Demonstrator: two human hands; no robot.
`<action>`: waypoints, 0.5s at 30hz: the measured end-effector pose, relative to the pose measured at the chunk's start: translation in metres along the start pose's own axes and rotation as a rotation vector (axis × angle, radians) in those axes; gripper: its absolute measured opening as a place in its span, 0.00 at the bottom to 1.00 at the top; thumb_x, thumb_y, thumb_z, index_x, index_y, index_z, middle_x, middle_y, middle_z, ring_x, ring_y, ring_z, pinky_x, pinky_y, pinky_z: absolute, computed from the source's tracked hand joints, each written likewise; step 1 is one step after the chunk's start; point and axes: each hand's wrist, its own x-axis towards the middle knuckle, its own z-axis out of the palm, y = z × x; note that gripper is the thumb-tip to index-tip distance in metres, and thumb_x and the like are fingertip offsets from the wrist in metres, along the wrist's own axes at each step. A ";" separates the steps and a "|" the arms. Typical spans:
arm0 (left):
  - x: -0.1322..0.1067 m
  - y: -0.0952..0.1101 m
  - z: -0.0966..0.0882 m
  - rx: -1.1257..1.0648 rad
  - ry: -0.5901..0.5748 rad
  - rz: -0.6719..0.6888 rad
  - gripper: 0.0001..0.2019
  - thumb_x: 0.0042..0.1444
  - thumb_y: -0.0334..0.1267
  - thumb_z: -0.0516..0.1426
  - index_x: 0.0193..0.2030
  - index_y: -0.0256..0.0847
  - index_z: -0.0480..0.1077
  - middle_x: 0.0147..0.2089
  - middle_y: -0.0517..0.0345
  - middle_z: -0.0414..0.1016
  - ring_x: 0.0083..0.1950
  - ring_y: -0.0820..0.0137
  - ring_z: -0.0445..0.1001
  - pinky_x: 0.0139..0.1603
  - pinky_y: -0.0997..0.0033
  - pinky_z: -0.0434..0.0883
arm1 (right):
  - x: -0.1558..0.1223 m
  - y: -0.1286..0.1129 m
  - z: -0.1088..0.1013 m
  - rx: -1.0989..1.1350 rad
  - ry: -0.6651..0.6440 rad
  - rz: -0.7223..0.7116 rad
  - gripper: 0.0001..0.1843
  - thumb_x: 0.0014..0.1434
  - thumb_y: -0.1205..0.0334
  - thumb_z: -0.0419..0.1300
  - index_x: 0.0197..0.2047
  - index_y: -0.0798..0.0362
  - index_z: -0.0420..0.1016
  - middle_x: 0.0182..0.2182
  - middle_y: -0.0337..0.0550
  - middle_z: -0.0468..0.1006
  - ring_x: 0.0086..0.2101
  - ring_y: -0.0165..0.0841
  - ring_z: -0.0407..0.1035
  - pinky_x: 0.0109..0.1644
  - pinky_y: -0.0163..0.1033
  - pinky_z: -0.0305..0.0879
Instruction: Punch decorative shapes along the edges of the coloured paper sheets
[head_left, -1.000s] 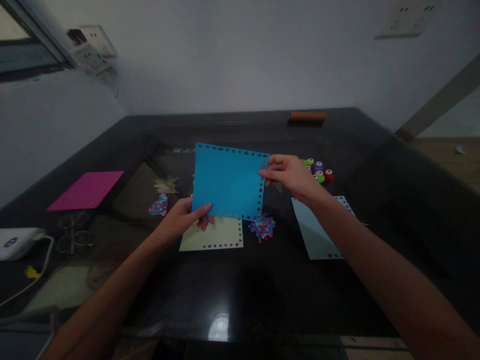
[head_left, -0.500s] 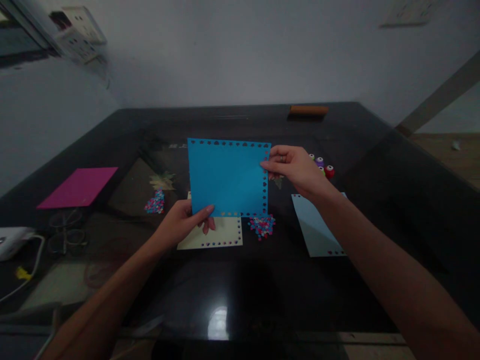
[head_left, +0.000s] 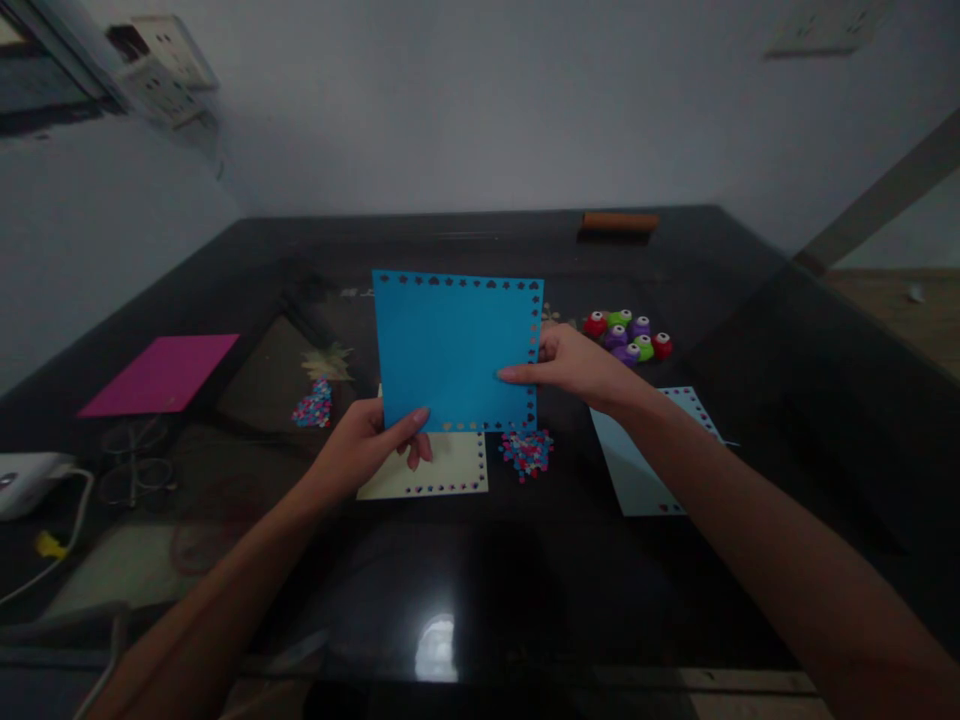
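1. Blue sheet is held upright above the dark table, near its middle, with its face turned toward the camera; small shapes are punched along all four edges.
2. The sheet's lower left corner is pinched by the left hand, with the thumb laid on the front face and the other fingers curled behind and below.
3. The right edge is gripped low down by the right hand, the thumb pressed flat on the front and the fingers closed behind the paper.
4. A cream sheet with a punched border is seen lying flat on the table just below the blue one, partly covered by the left hand.
5. A small heap of coloured paper bits is found just beside the cream sheet's right edge, and a second heap lies to the left.
6. A pale blue sheet is laid flat under the right forearm.
7. A cluster of small round punches, red, green and purple, is set just beyond the right hand.
8. A pink sheet is placed well apart at the left of the table.
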 end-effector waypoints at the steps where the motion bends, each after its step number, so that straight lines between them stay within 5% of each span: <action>1: -0.001 0.000 0.001 -0.004 0.003 -0.001 0.19 0.58 0.44 0.55 0.18 0.41 0.72 0.17 0.60 0.71 0.21 0.73 0.68 0.25 0.74 0.64 | 0.000 0.001 0.000 0.003 -0.033 -0.004 0.10 0.43 0.59 0.70 0.22 0.51 0.73 0.26 0.41 0.77 0.29 0.35 0.71 0.34 0.42 0.70; 5: -0.002 0.001 0.002 -0.009 -0.008 0.016 0.19 0.59 0.43 0.54 0.19 0.40 0.73 0.17 0.60 0.72 0.21 0.74 0.68 0.25 0.76 0.63 | 0.002 0.007 0.000 0.097 -0.183 -0.045 0.07 0.46 0.60 0.68 0.29 0.50 0.75 0.33 0.42 0.79 0.34 0.35 0.72 0.41 0.43 0.71; 15: 0.005 -0.008 0.006 0.031 -0.117 0.133 0.17 0.59 0.44 0.52 0.25 0.36 0.73 0.20 0.59 0.73 0.23 0.73 0.70 0.30 0.74 0.67 | 0.003 0.009 0.000 0.091 -0.085 0.029 0.12 0.43 0.59 0.69 0.33 0.48 0.76 0.36 0.41 0.81 0.39 0.39 0.74 0.46 0.47 0.71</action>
